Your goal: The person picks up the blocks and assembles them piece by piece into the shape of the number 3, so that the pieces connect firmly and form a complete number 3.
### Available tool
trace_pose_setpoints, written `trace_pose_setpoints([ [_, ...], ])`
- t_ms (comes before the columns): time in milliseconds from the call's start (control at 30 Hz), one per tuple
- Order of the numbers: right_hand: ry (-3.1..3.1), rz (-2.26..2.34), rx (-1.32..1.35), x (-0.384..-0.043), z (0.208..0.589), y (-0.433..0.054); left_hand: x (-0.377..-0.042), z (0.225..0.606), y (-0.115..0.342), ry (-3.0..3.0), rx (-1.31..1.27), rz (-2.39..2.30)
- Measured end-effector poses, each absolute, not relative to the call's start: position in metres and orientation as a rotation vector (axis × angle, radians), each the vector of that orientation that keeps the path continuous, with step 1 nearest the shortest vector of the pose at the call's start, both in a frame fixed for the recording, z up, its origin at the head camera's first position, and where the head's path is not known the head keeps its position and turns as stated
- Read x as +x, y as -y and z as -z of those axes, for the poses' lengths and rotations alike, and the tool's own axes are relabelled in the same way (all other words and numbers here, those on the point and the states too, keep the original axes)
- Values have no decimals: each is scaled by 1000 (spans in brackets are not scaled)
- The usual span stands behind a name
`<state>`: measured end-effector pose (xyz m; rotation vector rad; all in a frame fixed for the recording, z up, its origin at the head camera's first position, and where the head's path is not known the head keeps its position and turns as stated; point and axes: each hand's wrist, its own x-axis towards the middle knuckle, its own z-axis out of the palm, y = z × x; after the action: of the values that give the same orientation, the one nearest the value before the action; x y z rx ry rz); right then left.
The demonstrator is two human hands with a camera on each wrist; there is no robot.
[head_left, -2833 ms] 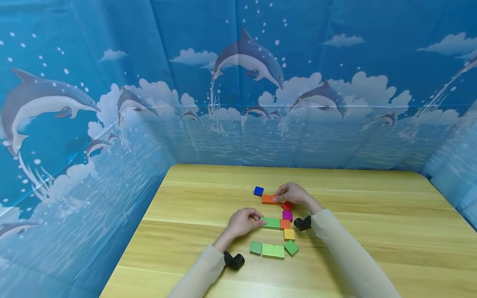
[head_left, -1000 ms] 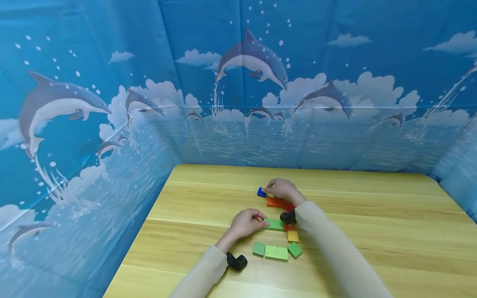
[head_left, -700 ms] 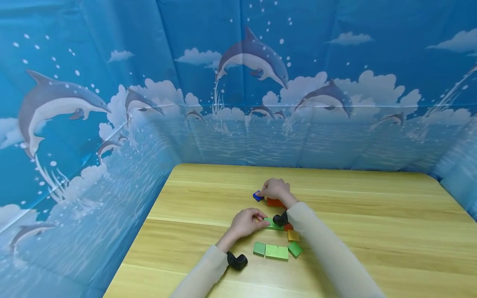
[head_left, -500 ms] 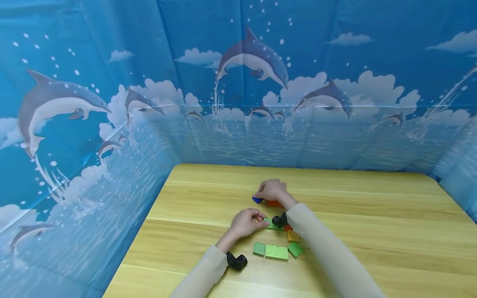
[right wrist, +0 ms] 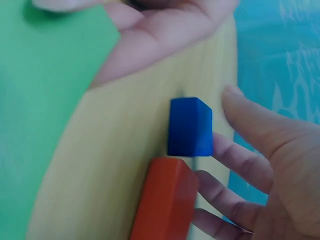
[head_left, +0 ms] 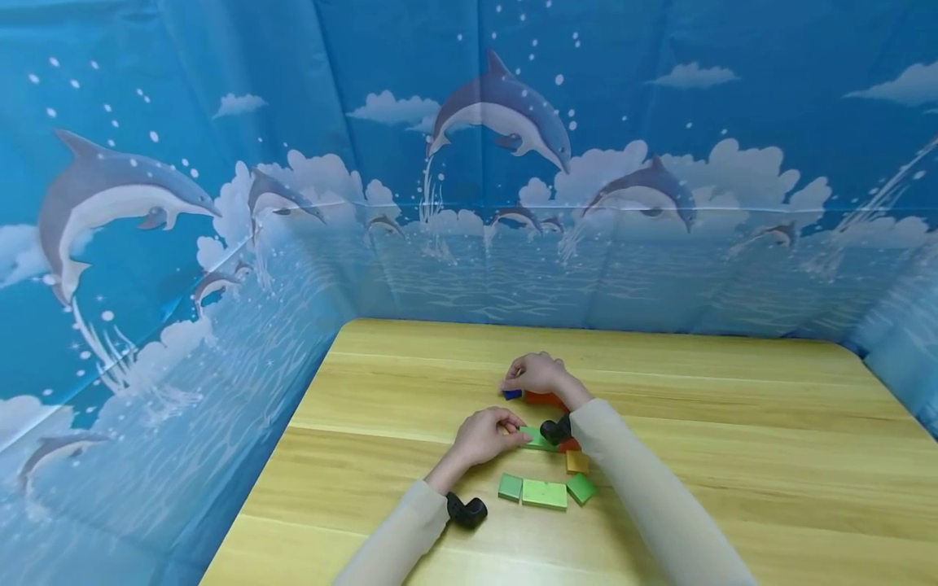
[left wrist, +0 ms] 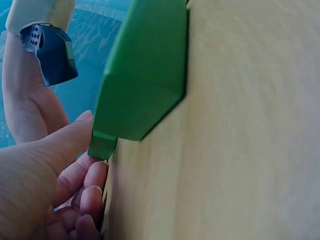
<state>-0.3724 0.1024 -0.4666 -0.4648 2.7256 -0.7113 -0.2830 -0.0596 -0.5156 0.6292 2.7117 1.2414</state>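
Note:
At the far end of the blocks, a small blue block (right wrist: 189, 127) sits at the left end of a long orange block (right wrist: 162, 202). My right hand (head_left: 536, 374) is over them; in the right wrist view its fingertips touch the blue block's far side while the thumb stands apart from it. My left hand (head_left: 484, 437) pinches the left end of a long green block (head_left: 537, 440) between thumb and fingers. A small orange block (head_left: 568, 445) lies at that green block's right end, partly under the right wrist's black camera (head_left: 554, 430), with a yellow block (head_left: 576, 462) below it.
Nearer the body lie a small green block (head_left: 510, 487), a long light-green block (head_left: 545, 494) and a turned green block (head_left: 582, 489). All rest on the wooden table (head_left: 733, 439). A blue dolphin-print curtain (head_left: 469, 268) hangs behind it. The right sleeve crosses over the blocks' right side.
My right hand left the orange block, took the blue block and slid it down beside the orange one's left end; its thumb is now off. My left hand stays at the green block.

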Motion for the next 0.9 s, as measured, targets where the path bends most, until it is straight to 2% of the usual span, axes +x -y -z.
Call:
trace_pose_setpoints([
  [900,-2689,768,-468,-370,469,-113,-282,514,58,-2730,615,-1213],
])
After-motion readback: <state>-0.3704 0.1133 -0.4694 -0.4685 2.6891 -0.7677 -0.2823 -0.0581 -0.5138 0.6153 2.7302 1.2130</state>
